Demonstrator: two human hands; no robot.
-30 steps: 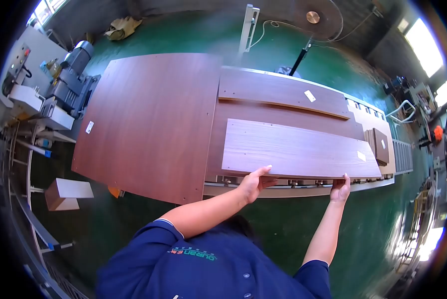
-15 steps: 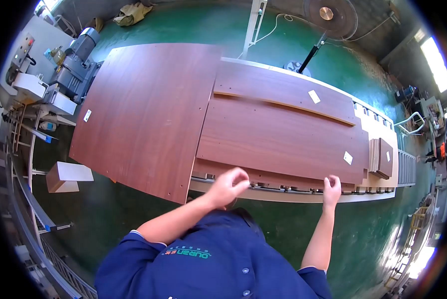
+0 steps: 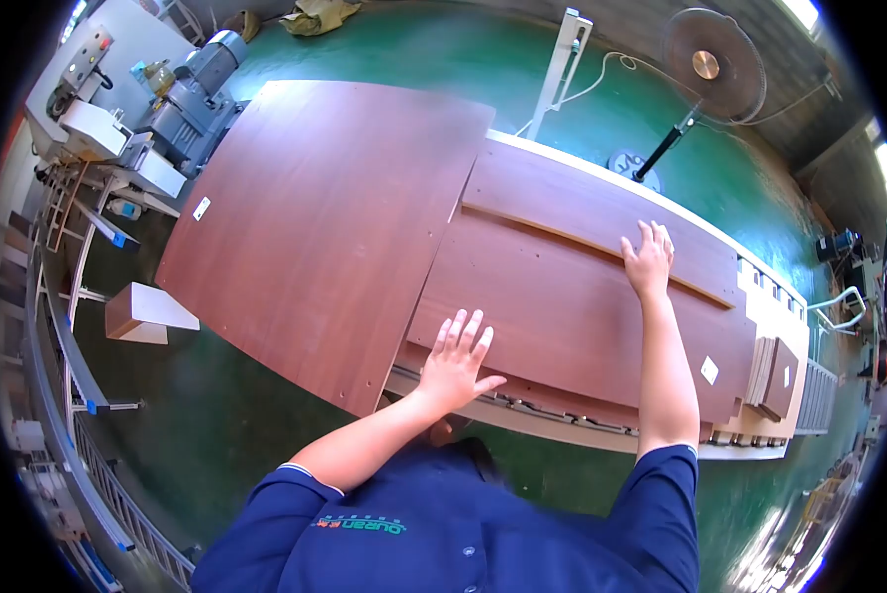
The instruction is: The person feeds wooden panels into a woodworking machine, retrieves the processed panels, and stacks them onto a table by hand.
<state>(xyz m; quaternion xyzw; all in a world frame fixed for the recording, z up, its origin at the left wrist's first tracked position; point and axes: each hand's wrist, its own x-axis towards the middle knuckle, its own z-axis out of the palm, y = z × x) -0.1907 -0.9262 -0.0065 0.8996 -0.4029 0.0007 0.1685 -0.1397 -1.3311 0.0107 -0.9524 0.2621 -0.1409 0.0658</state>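
Note:
My left hand [image 3: 451,368] has its fingers spread, at the front edge of a brown wood-grain board [image 3: 547,306]; I cannot tell whether it touches. Farther back, my right hand [image 3: 649,262] reaches over a narrow strip [image 3: 562,234] that lies along the boards. Its fingers are apart, over the rear board [image 3: 562,188], where a white label is mostly hidden behind them. A larger brown panel [image 3: 330,227] lies to the left and overhangs the bench. Another white label [image 3: 709,370] sits on the front board's right end.
A stack of small boards [image 3: 772,376] rests on the bench's right end. Behind the bench stand a pedestal fan [image 3: 710,74] and a white post [image 3: 560,74]. Grey machinery [image 3: 191,114] is at the left, with a pale box-shaped piece [image 3: 152,311] below it.
My right hand has moved from the front edge to far over the rear board. My left hand has gone from curled to spread. The view has shifted and tilted.

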